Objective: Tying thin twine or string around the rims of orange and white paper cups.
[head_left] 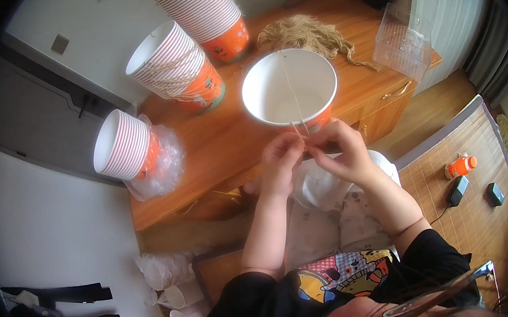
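A large paper bucket (262,92), white inside and orange outside, stands open-topped before me at the desk's front. A thin beige string (290,83) crosses its mouth from the far rim, and strands hang over the near rim into my fingers. My left hand (283,160) pinches the string just in front of the bucket. Beside it, my right hand (344,149) also has thumb and fingers closed on the string, the fingertips of both hands almost touching. Whether there is a knot between them is too small to tell. A tangled bundle of beige string (300,35) lies behind the bucket.
Left on the wooden desk (199,170) stand a tall bucket stack (198,9), a stack draped with strings (173,71) and one partly in plastic wrap (126,147). A clear plastic basket (402,41) sits at the right edge. An orange bottle (460,166) rests on another surface.
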